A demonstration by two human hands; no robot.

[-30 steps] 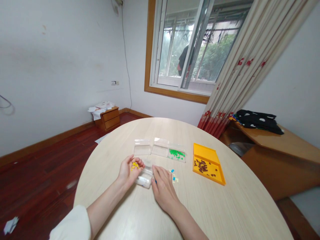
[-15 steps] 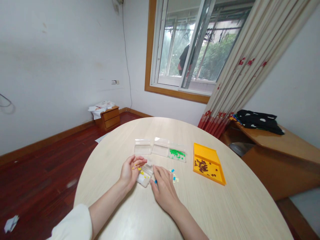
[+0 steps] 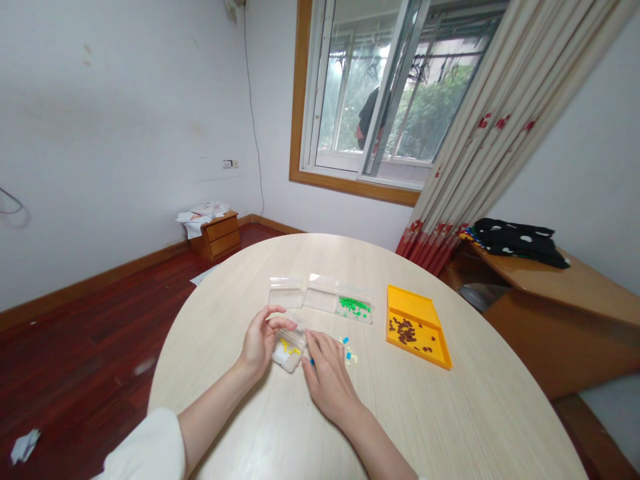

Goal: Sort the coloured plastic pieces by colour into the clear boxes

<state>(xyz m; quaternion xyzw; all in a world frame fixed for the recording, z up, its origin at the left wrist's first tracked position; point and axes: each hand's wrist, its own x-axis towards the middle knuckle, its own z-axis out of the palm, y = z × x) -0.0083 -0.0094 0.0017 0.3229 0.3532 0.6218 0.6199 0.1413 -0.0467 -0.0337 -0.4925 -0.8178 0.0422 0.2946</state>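
My left hand (image 3: pixel 258 344) curves over the left side of a small clear plastic box (image 3: pixel 290 365), fingers apart with nothing in them. Small yellow pieces (image 3: pixel 288 347) lie inside this box. Along the box's right side, my right hand (image 3: pixel 330 377) rests palm down with fingers stretched out. A bit of blue (image 3: pixel 312 362) shows beside its thumb; the rest of it is hidden. Just right of that hand, small blue pieces (image 3: pixel 349 357) and pale yellow pieces (image 3: pixel 355 361) lie loose on the table.
Behind my hands stand an open clear box (image 3: pixel 286 305) and another clear box (image 3: pixel 320 308) next to one holding green pieces (image 3: pixel 355 307). To the right, an open yellow case (image 3: pixel 434 359) contains dark brown pieces (image 3: pixel 406 331). All stand on a round wooden table (image 3: pixel 450 420).
The yellow pieces at my left fingers have dropped into the clear box, and those fingers now hold nothing. My right hand has stayed almost still.
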